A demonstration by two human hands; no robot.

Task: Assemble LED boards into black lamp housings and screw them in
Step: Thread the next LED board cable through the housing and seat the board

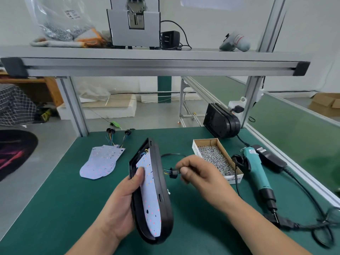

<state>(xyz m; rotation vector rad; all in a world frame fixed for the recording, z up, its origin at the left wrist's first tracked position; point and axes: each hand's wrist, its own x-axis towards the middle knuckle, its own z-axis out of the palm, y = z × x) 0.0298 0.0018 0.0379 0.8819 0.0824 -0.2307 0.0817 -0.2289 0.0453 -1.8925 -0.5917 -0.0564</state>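
- Location type: factory assembly workstation.
- Evidence, structure: aluminium-profile bench frame [72, 107], green bench mat [55, 199], adjacent conveyor line [294, 129].
- Evidence, equipment: carton of screws [196, 150], electric screwdriver [256, 170].

Single head-worn wide-angle view, facing forward and down; green-matted workbench [55, 199] close below; grey aluminium shelf [147, 67] crossing upper frame

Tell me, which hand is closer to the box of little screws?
Right. The right hand pinches a black cable plug just beside the box of screws. The left hand grips the black lamp housing, farther off to the left.
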